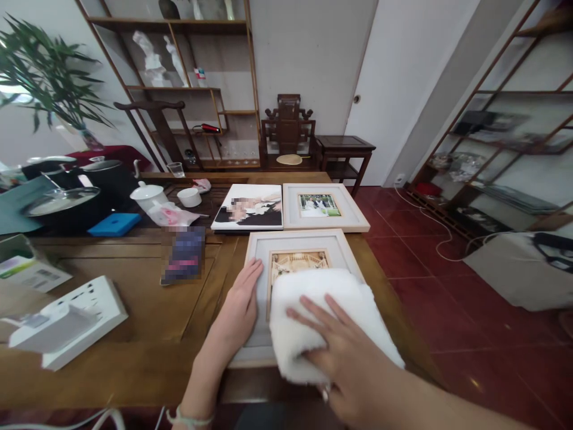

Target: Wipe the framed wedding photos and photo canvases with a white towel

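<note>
A light wooden picture frame lies flat at the near edge of the wooden table. My left hand rests flat on the frame's left border, fingers stretched out together. My right hand presses a fluffy white cloth onto the frame's glass, fingers spread on top of the cloth. The cloth covers the lower half of the framed photo.
Beyond lie a second frame and a frameless photo print. To the left are a white power strip, a blurred dark card, a blue box, a white teapot and pots. Red tiled floor lies to the right.
</note>
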